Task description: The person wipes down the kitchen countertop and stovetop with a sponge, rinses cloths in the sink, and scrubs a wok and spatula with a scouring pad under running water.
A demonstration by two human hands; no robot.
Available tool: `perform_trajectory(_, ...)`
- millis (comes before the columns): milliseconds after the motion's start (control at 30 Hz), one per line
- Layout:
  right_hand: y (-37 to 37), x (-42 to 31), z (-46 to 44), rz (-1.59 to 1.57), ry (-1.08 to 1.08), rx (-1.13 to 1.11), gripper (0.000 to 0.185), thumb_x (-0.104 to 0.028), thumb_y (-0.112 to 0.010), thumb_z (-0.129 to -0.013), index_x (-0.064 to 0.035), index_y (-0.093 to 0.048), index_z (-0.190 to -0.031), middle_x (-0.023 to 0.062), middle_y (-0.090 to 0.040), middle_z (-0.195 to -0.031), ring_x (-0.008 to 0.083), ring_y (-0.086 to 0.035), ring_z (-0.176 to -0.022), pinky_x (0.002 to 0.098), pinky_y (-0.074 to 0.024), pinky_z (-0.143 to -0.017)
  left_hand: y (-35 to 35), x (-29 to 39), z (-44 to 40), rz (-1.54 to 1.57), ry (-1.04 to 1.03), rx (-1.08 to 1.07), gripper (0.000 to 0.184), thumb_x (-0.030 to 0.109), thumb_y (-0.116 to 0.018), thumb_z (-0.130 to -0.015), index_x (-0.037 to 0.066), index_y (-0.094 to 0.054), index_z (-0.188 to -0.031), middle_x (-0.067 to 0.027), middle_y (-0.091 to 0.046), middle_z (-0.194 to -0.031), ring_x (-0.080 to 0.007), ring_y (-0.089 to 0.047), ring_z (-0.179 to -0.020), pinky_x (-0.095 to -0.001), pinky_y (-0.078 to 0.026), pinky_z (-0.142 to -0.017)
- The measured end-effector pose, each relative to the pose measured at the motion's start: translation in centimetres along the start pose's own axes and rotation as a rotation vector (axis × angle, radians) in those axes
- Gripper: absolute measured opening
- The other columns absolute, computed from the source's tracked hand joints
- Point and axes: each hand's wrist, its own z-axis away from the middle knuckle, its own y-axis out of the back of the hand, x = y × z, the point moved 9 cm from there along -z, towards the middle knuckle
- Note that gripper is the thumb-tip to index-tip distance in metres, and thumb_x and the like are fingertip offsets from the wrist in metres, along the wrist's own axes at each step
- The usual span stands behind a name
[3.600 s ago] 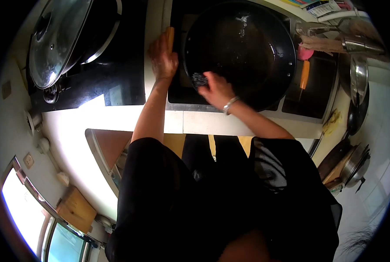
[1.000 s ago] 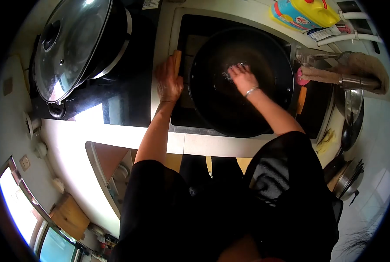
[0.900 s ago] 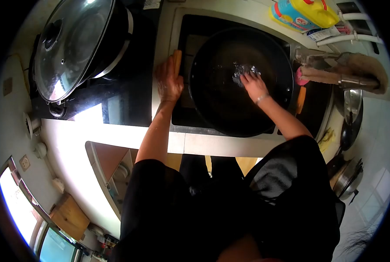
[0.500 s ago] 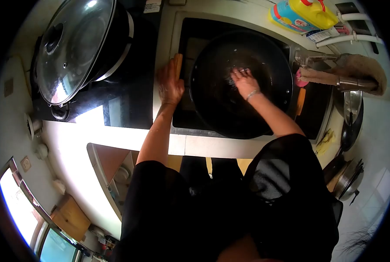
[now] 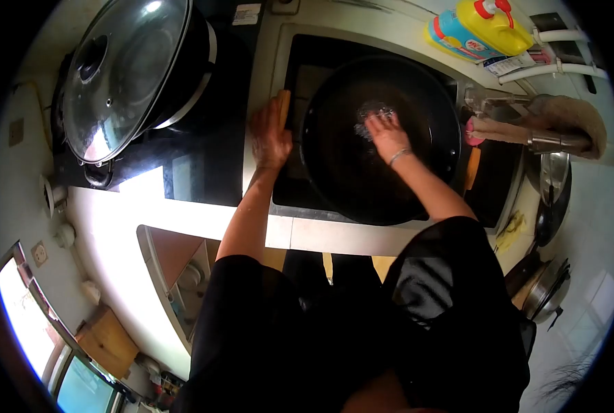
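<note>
The left hand [image 5: 271,141] curls around the orange wooden handle [image 5: 284,110] at the left side of the large round black wok [image 5: 382,175]. Inside the wok, the right hand [image 5: 389,136] presses slightly spread fingers onto a silvery mesh scrubber [image 5: 370,117].

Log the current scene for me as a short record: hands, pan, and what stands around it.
left hand: left hand gripping the left wooden handle
right hand: right hand inside the pan, fingers on a shiny scrubber; grip unclear
pan: large dark pan, in the sink
left of sink: black pot with tilted glass lid
beyond sink, right: yellow bottle, red cap
pan contents: dark; water level unclear
</note>
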Motion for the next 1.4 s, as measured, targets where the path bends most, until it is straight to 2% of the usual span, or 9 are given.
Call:
perform_trajectory(167,-0.9,-1.0,4.1,0.039,0.023,-0.112,0.038,-0.011,-0.037,-0.08,-0.0008,-0.043,-0.116,0.0131,-0.038,-0.126,0.0303,-0.033,-0.118,0.0498,-0.0215,-0.097,0.5,0.1,-0.1,0.016,-0.003,0.03,0.067,0.005,-0.056,-0.058,0.0,-0.033,-0.121,-0.0185,-0.042,-0.111,-0.0355,-0.039,-0.102,-0.043,-0.029,-0.091)
perform_trajectory(267,-0.5,-6.4,3.6,-0.054,0.202,0.083,0.037,-0.009,-0.038,-0.078,0.0018,-0.046,-0.113,0.0144,-0.042,-0.121,0.031,-0.033,-0.117,0.0492,-0.0196,-0.099,0.6,0.4,-0.1,-0.034,-0.007,0.036,0.068,0.004,-0.057,-0.057,0.0,-0.033,-0.121,-0.0185,-0.042,-0.11,-0.0347,-0.04,-0.101,-0.0424,-0.029,-0.091)
perform_trajectory(333,0.7,-8.6,1.4,-0.023,0.203,0.012,0.038,-0.009,-0.038,-0.077,0.0018,-0.045,-0.113,0.0146,-0.041,-0.122,0.0307,-0.032,-0.118,0.0484,-0.0182,-0.1,0.7,0.3,0.0,0.005,-0.009,0.036,0.07,0.003,-0.057,-0.057,0.001,-0.033,-0.122,-0.0183,-0.043,-0.11,-0.0347,-0.04,-0.1,-0.0425,-0.029,-0.09)
perform_trajectory(400,0.5,-8.4,0.1,0.054,0.177,-0.118,0.038,-0.011,-0.039,-0.078,0.0006,-0.045,-0.114,0.0131,-0.039,-0.124,0.0288,-0.03,-0.12,0.0473,-0.0159,-0.102,0.9,0.5,-0.1,0.003,0.001,0.03,0.07,0.003,-0.057,-0.057,0.001,-0.033,-0.122,-0.0181,-0.043,-0.11,-0.0348,-0.04,-0.1,-0.0428,-0.029,-0.09)
perform_trajectory(500,2.0,-5.7,-1.1,0.027,0.109,0.136,0.038,-0.013,-0.038,-0.079,-0.002,-0.044,-0.116,0.0098,-0.037,-0.127,0.0266,-0.026,-0.122,0.0469,-0.0123,-0.103,0.5,0.4,0.1,-0.005,0.02,0.01,0.07,0.004,-0.057,-0.057,0.002,-0.033,-0.122,-0.0178,-0.043,-0.109,-0.0349,-0.04,-0.099,-0.0434,-0.03,-0.09)
perform_trajectory(733,1.8,-5.2,-2.5,-0.105,-0.123,0.103,0.039,-0.01,-0.038,-0.08,-0.0001,-0.041,-0.118,0.0143,-0.035,-0.127,0.0298,-0.029,-0.12,0.048,-0.0131,-0.102,-0.1,-0.2,0.0,-0.005,0.045,-0.017,0.069,0.006,-0.057,-0.056,0.001,-0.034,-0.122,-0.0179,-0.043,-0.106,-0.0351,-0.04,-0.098,-0.0438,-0.03,-0.09)
perform_trajectory(833,2.0,-6.5,-1.7,-0.205,0.013,0.085,0.032,-0.009,-0.039,-0.078,0.0009,-0.05,-0.106,0.0144,-0.045,-0.118,0.0299,-0.033,-0.117,0.0463,-0.0166,-0.102,0.0,-0.1,-0.2,0.029,0.07,-0.057,0.066,0.007,-0.052,-0.062,0.001,-0.032,-0.124,-0.0241,-0.04,-0.114,-0.039,-0.037,-0.105,-0.046,-0.023,-0.095)
perform_trajectory(967,1.4,-8.4,0.7,-0.195,0.172,0.065,0.031,-0.008,-0.04,-0.076,0.0007,-0.053,-0.103,0.0142,-0.05,-0.108,0.0287,-0.039,-0.113,0.0459,-0.0189,-0.102,0.4,-0.1,-0.1,-0.029,0.012,0.047,0.068,0.006,-0.055,-0.057,0.0,-0.035,-0.121,-0.0187,-0.043,-0.104,-0.036,-0.04,-0.098,-0.0439,-0.029,-0.092)
perform_trajectory(1400,1.5,-9.1,3.5,-0.12,0.302,0.008,0.036,-0.01,-0.039,-0.077,-0.0041,-0.049,-0.112,0.0078,-0.042,-0.121,0.0231,-0.031,-0.12,0.0425,-0.0146,-0.103,0.7,0.4,-0.1,-0.023,0.005,0.047,0.07,0.004,-0.058,-0.053,0.001,-0.036,-0.12,-0.0158,-0.044,-0.098,-0.0343,-0.041,-0.094,-0.0435,-0.031,-0.087)
